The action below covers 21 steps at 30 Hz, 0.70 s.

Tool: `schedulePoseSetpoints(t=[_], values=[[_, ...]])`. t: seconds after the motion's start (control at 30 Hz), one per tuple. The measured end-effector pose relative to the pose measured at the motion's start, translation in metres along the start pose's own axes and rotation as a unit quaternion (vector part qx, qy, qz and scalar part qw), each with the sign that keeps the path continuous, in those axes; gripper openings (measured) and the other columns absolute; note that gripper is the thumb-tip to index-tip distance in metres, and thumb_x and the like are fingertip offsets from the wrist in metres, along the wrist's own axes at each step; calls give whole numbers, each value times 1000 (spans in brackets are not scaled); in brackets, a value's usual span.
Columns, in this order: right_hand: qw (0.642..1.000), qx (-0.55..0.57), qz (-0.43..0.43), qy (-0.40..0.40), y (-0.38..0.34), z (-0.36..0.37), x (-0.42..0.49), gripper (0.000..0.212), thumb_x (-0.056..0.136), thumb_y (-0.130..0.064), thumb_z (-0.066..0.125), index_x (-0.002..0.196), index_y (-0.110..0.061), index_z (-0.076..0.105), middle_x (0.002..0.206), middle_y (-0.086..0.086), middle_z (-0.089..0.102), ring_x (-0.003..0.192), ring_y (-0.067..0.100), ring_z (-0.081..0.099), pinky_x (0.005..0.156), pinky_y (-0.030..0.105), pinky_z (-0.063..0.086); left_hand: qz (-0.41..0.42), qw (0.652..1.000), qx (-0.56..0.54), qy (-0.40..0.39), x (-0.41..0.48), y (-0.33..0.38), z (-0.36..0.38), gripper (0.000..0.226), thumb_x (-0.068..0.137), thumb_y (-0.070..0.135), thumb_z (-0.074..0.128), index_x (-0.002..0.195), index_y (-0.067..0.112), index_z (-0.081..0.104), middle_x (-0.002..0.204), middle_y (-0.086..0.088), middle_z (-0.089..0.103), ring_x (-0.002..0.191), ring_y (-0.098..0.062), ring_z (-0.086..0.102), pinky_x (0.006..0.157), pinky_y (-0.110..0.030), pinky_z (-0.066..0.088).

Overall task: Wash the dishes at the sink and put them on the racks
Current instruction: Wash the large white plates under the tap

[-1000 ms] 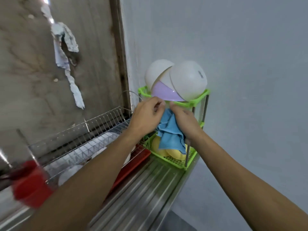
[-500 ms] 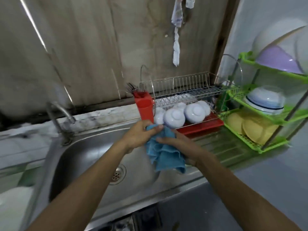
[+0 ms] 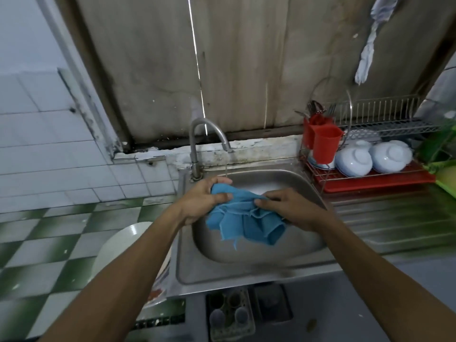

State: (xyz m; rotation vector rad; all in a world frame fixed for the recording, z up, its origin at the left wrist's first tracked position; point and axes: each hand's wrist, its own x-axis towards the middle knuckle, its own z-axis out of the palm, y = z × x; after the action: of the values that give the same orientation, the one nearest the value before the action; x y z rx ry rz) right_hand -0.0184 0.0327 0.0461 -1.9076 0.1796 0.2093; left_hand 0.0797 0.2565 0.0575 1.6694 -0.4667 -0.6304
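A blue cloth (image 3: 246, 223) hangs over the steel sink (image 3: 246, 270). My left hand (image 3: 204, 201) grips its left end and my right hand (image 3: 291, 208) pinches its right end, both above the basin. A thin stream of water runs from the curved tap (image 3: 209, 134) just behind my left hand. At the right, a wire dish rack (image 3: 385, 134) on a red tray (image 3: 377, 181) holds upturned white bowls (image 3: 375, 156) and a red cutlery cup (image 3: 323, 141).
A white plate (image 3: 123, 245) lies on the green-and-white tiled counter left of the sink. The ribbed steel drainboard (image 3: 399, 223) stretches right of the basin. A green rack's edge (image 3: 444, 169) shows at the far right. A small rack with cups (image 3: 229, 314) sits below the sink.
My view has swung left from the green rack to the sink. Both hands carried the blue cloth from the rack to over the basin, by the running tap.
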Motion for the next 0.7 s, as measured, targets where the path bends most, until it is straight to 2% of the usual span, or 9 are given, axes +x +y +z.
schedulePoseSetpoints(t=[0.1,0.2,0.27,0.33,0.4,0.47,0.53,0.63,0.7], values=[[994,94,27,-54,-8,32,15,47,70,-46,88,99,-11,75,98,12,73,88,24,66,78,37,51,14,999,24,36,-23,-13,-33,12,100,15,62,111,15,64,101,-8,69,90,-18,67,81,-33,58],[982,156,38,-99,-18,53,25,41,66,-24,90,101,-10,73,103,15,71,90,26,67,80,38,55,9,999,-20,44,-36,-22,-56,26,93,24,69,114,8,65,103,-11,71,94,-24,69,84,-36,59],[970,213,31,-115,-22,60,30,41,72,-8,78,112,-7,71,109,18,70,94,29,68,83,40,57,-38,994,-96,-17,-42,-26,-71,45,83,14,79,122,4,59,109,-13,70,100,-28,70,85,-37,61],[950,294,25,-105,-26,68,33,41,77,5,68,117,-5,69,113,19,69,97,29,68,84,39,58,-79,988,-96,-92,-46,-32,-87,59,78,-3,82,129,-4,53,119,-20,67,110,-33,67,87,-36,61],[943,324,32,-66,-28,76,40,36,82,13,62,112,-6,68,111,17,68,94,27,68,78,38,60,-104,986,-70,-112,-47,-38,-99,52,80,-12,76,128,-9,57,124,-23,67,111,-32,68,86,-32,60],[945,320,46,-53,-27,84,45,35,84,9,61,113,-9,63,110,15,65,90,25,67,72,38,61,-124,985,-72,-95,-47,-43,-103,38,86,-12,69,122,-7,61,121,-22,69,106,-30,70,82,-29,60],[945,312,65,-65,-25,90,48,43,80,0,70,121,-9,60,113,15,64,89,25,68,68,36,61,-130,985,-89,-76,-45,-47,-101,32,90,-9,65,119,0,59,115,-19,69,98,-27,71,75,-28,60],[964,235,75,-97,-25,96,53,50,76,1,79,124,0,63,116,20,68,98,30,69,83,42,61,-133,984,-114,-41,-42,-55,-103,38,90,-8,66,126,-1,56,116,-18,70,94,-25,73,70,-31,61],[987,145,66,-6,-24,104,60,37,74,4,82,109,1,71,107,18,74,96,31,71,88,45,60,-134,985,-105,1,-38,-58,-103,37,88,-8,68,124,-1,60,115,-17,71,91,-24,74,68,-32,62]])
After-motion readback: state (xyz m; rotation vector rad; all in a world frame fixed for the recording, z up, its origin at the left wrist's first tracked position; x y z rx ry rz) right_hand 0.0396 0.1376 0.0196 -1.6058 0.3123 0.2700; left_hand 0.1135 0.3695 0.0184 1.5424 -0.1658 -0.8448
